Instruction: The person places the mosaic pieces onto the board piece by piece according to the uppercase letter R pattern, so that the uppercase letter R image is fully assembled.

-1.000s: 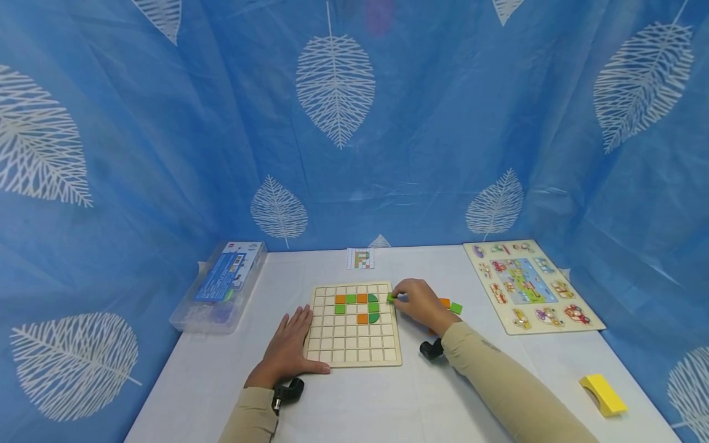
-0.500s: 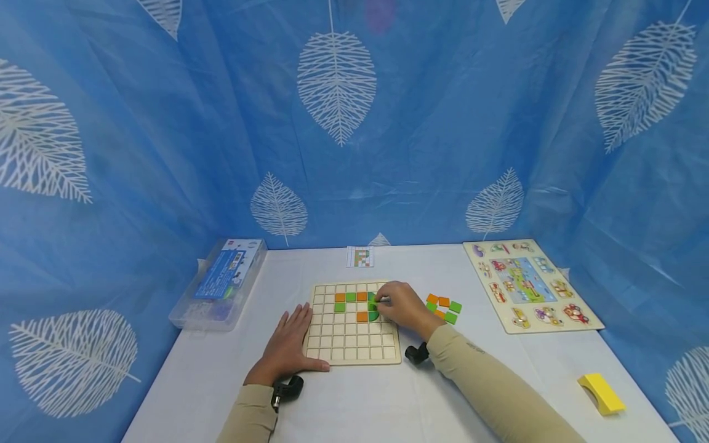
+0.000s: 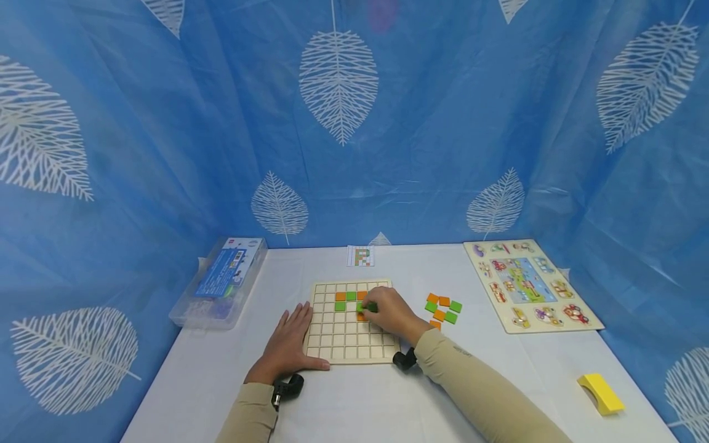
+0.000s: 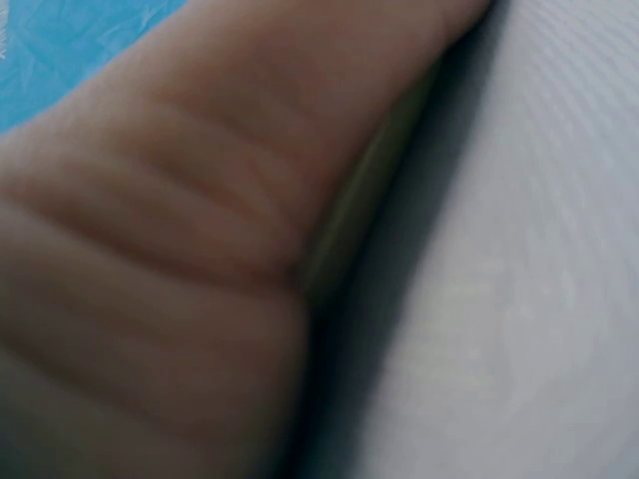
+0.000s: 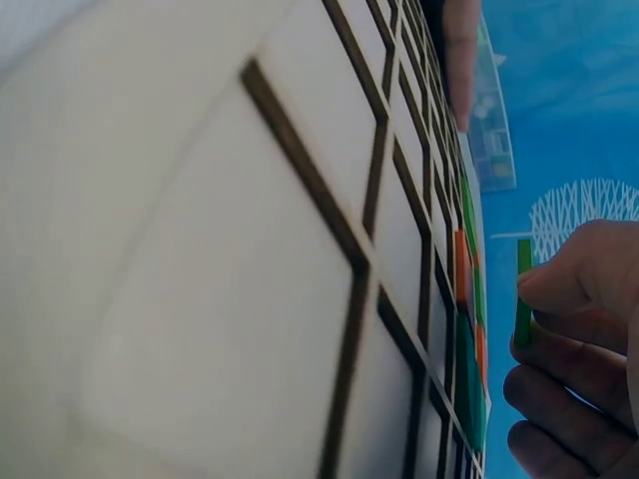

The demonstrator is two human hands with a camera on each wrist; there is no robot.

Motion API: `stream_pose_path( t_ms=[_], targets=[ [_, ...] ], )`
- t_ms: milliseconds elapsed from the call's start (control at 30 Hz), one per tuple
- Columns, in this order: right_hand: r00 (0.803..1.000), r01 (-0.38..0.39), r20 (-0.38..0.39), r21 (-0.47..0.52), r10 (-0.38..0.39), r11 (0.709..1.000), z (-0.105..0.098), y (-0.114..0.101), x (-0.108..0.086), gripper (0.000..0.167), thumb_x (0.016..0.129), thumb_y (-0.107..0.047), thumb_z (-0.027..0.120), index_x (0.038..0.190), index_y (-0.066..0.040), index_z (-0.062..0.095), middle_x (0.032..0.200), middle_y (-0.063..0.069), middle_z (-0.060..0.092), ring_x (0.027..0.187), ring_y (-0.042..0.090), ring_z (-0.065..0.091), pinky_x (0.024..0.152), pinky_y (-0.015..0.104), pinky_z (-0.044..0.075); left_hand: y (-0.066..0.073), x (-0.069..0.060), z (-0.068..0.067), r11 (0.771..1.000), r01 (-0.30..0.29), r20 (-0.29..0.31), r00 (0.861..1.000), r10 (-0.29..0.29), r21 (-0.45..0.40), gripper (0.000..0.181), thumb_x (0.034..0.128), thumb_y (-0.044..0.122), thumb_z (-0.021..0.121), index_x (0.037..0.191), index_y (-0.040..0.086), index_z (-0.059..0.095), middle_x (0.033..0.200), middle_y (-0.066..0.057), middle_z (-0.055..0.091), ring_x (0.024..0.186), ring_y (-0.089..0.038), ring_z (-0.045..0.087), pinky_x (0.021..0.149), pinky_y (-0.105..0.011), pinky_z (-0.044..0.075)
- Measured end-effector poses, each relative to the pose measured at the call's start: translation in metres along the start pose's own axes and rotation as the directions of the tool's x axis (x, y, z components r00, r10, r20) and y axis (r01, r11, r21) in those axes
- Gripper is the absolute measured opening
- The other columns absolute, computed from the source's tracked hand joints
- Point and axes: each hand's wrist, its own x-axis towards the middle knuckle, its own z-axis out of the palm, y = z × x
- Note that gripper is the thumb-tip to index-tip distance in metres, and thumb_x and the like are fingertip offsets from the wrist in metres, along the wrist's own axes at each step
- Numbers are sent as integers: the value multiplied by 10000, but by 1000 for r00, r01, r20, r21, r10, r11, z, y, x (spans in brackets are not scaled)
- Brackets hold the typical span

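A wooden grid board [image 3: 351, 341] lies on the white table, with several orange and green tiles set in its upper cells. My left hand [image 3: 287, 342] rests along the board's left edge, fingers straight and thumb at the lower-left corner. Over the upper middle of the grid, my right hand [image 3: 390, 312] pinches a green square tile [image 5: 524, 292] between thumb and fingers, just above the board in the right wrist view. This hand hides the grid's upper right cells in the head view. Only skin, the board's edge and white cloth show, blurred, in the left wrist view.
Several loose orange and green tiles [image 3: 439, 315] lie right of the board. A small pattern card [image 3: 360, 256] is behind it. A clear plastic box [image 3: 218, 284] stands at left, a picture puzzle board [image 3: 530, 286] and a yellow arch block [image 3: 601, 394] at right.
My right hand has moved left from the board's right edge to over the grid, carrying the green tile. The loose tiles at right have come into full view. My left hand stays put.
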Motion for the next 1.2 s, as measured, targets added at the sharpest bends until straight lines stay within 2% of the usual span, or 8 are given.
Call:
stream_pose_path(
  t_ms=[167, 300, 400, 533, 733, 867, 1000, 1200],
  targets=[
    [1000, 12, 15, -32, -11, 999, 7, -1, 1, 58, 940, -82, 805, 983, -120, 813, 1013, -24, 727, 971, 136, 669, 868, 339, 582, 0, 1, -1, 1000, 11, 30, 999, -12, 11, 1480, 619, 881, 780, 1650, -35, 243, 1711, -174, 222, 1585, -325, 139, 1270, -528, 78],
    [999, 30, 14, -44, -29, 999, 11, -3, 2, 57, 944, -80, 799, 984, -118, 817, 968, -43, 715, 874, 106, 623, 778, 327, 559, 1, 1, -2, 1000, 4, 28, 1000, -5, 13, 1471, 627, 884, 772, 1653, -26, 241, 1713, -163, 223, 1588, -313, 124, 1270, -527, 66],
    [998, 62, 13, -32, -61, 998, 13, -6, 3, 44, 945, -67, 786, 965, -91, 816, 929, -42, 710, 823, 108, 594, 734, 340, 537, 0, 1, -1, 1000, -10, 1, 1000, 10, 3, 1464, 623, 874, 784, 1644, -40, 266, 1702, -181, 251, 1581, -338, 154, 1264, -553, 99],
    [996, 89, 28, -38, -88, 995, 16, -10, 5, 40, 944, -60, 783, 932, -89, 809, 895, -57, 703, 808, 106, 569, 736, 337, 524, 0, 0, -1, 1000, -17, -15, 1000, 17, -4, 1464, 618, 870, 790, 1638, -47, 278, 1697, -189, 265, 1575, -350, 177, 1258, -567, 124],
    [993, 102, 66, -73, -97, 992, 18, -13, 5, 86, 946, -48, 773, 963, -124, 809, 917, -45, 716, 815, 110, 559, 766, 352, 516, 0, 0, -2, 1000, -6, 12, 1000, 6, 2, 1467, 624, 878, 779, 1644, -41, 260, 1705, -182, 241, 1582, -335, 145, 1265, -552, 88],
    [991, 126, 64, -84, -121, 988, 18, -15, 5, 89, 940, -39, 765, 966, -112, 809, 934, -11, 733, 853, 130, 605, 798, 371, 541, 0, 0, -1, 1000, -14, -6, 1000, 14, -5, 1463, 621, 863, 797, 1637, -52, 275, 1697, -196, 259, 1574, -355, 178, 1261, -562, 114],
    [989, 141, 55, -92, -137, 986, 19, -14, 6, 104, 935, -16, 761, 942, -110, 806, 929, -39, 726, 885, 147, 640, 824, 369, 559, -1, 0, 1, 1000, -25, -33, 999, 25, -5, 1465, 614, 871, 796, 1628, -61, 294, 1687, -210, 278, 1565, -369, 208, 1254, -568, 142],
    [988, 152, 60, -109, -146, 982, 22, -12, 6, 109, 946, -29, 756, 918, -126, 798, 928, -26, 724, 897, 146, 641, 831, 350, 559, -2, 0, 1, 1000, -30, -41, 999, 30, -9, 1471, 609, 874, 797, 1622, -70, 301, 1679, -219, 292, 1557, -383, 227, 1250, -579, 152]
  ],
)
